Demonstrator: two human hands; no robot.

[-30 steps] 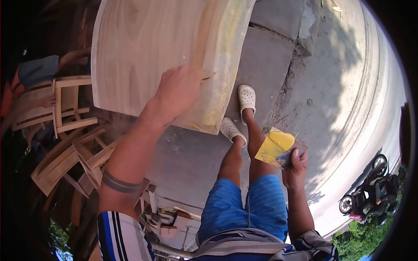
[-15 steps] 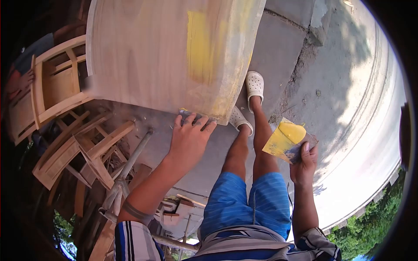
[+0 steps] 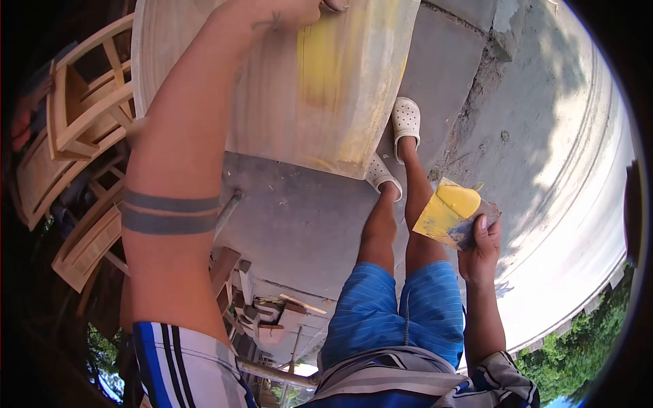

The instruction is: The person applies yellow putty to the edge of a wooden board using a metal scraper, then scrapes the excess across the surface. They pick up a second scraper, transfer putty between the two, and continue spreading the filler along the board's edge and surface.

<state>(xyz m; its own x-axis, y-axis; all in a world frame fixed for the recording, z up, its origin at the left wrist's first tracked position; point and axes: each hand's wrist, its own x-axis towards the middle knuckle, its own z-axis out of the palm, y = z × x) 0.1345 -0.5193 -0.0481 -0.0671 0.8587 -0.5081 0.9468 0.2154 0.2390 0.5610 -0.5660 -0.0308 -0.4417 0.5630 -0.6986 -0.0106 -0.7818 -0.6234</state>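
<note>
Left hand (image 3: 292, 8) reaches far across pale round wooden tabletop (image 3: 286, 119), pressing at yellow filler streak (image 3: 320, 61). It's mostly out of frame, can't tell grip. Right hand (image 3: 479, 246) clamps yellow-smeared flat putty board (image 3: 449, 214) out right, tilted face-up, guessing to keep filler handy.

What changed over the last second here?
The left hand swept from the near edge of the wooden tabletop up along the yellow streak to its far part. Nothing was visibly picked up or released. The right hand still holds the yellow-smeared board.
</note>
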